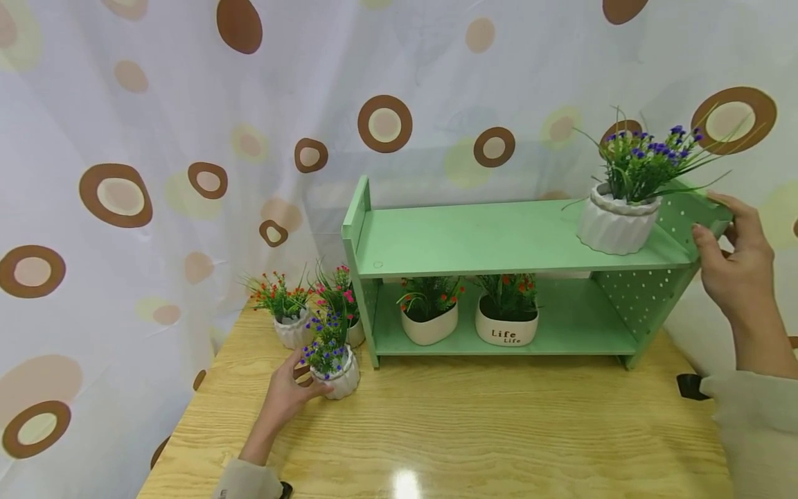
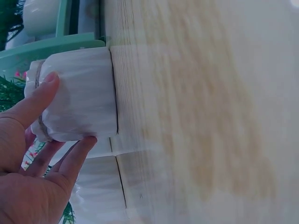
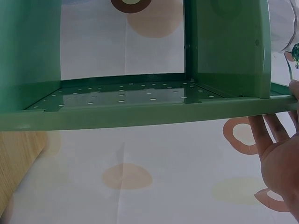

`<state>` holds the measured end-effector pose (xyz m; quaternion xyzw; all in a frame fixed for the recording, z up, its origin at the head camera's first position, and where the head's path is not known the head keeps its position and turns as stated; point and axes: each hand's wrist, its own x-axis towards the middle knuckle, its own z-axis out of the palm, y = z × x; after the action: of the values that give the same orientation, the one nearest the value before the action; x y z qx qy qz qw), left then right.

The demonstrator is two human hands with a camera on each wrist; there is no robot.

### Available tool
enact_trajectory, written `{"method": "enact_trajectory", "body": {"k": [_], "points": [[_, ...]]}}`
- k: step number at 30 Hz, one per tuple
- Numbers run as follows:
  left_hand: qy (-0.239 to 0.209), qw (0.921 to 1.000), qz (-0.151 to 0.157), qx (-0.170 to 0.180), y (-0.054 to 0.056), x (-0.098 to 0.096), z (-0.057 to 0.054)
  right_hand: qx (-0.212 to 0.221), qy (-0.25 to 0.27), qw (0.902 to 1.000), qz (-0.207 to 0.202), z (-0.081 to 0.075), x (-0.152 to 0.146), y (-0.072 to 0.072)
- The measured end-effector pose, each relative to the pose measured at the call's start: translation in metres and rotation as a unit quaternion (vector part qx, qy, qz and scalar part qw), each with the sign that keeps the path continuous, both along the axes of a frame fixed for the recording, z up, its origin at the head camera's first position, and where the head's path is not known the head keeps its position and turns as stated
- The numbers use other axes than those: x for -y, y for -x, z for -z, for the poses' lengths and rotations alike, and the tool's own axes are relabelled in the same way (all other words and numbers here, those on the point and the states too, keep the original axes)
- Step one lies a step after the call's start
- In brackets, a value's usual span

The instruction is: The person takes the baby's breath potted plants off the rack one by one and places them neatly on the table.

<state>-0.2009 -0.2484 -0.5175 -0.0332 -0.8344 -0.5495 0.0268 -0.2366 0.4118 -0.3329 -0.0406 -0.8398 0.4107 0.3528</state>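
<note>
My left hand (image 1: 287,394) holds a white ribbed flowerpot (image 1: 343,380) with small blue-purple flowers, standing on the table by the shelf's left end. In the left wrist view, the thumb lies on one side of the pot (image 2: 81,93) and the fingers on another. My right hand (image 1: 742,260) grips the upper right side panel (image 3: 154,117) of a green two-tier shelf (image 1: 461,235), thumb on one face and fingers round the other. Beside that hand, a white pot (image 1: 617,225) with purple flowers stands on the top tier.
Two cream pots, one plain (image 1: 430,327) and one lettered "Life" (image 1: 506,329), stand on the lower tier. Behind my left hand are a white pot with red-orange flowers (image 1: 293,330) and one with pink flowers (image 1: 355,334). A patterned curtain (image 1: 424,62) hangs behind the wooden table (image 1: 499,416).
</note>
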Motion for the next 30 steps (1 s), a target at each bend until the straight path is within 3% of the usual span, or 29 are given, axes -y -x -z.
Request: {"method": "enact_trajectory", "body": {"k": [9, 14, 18, 22, 26, 30], "points": [[-0.013, 0.9998, 0.013, 0.009, -0.003, 0.002, -0.004, 0.020, -0.005, 0.9998, 0.009, 0.001, -0.002, -0.001], [-0.006, 0.9999, -0.009, -0.001, -0.010, 0.006, -0.021, 0.024, -0.002, 0.9997, 0.006, 0.001, -0.002, -0.002], [0.014, 0.9947, -0.054, -0.087, -0.018, 0.009, -0.046, 0.028, -0.001, 0.9996, 0.002, 0.001, 0.000, -0.002], [0.015, 0.9764, -0.076, -0.202, -0.026, 0.000, -0.077, 0.025, -0.002, 0.9997, 0.000, 0.001, 0.000, -0.002], [-0.020, 0.9548, -0.028, -0.295, -0.028, -0.028, -0.107, 0.020, -0.007, 0.9998, 0.004, 0.001, 0.000, -0.002], [-0.031, 0.9358, 0.040, -0.349, -0.021, -0.069, -0.131, 0.025, -0.012, 0.9996, 0.010, -0.001, 0.002, -0.003]]}}
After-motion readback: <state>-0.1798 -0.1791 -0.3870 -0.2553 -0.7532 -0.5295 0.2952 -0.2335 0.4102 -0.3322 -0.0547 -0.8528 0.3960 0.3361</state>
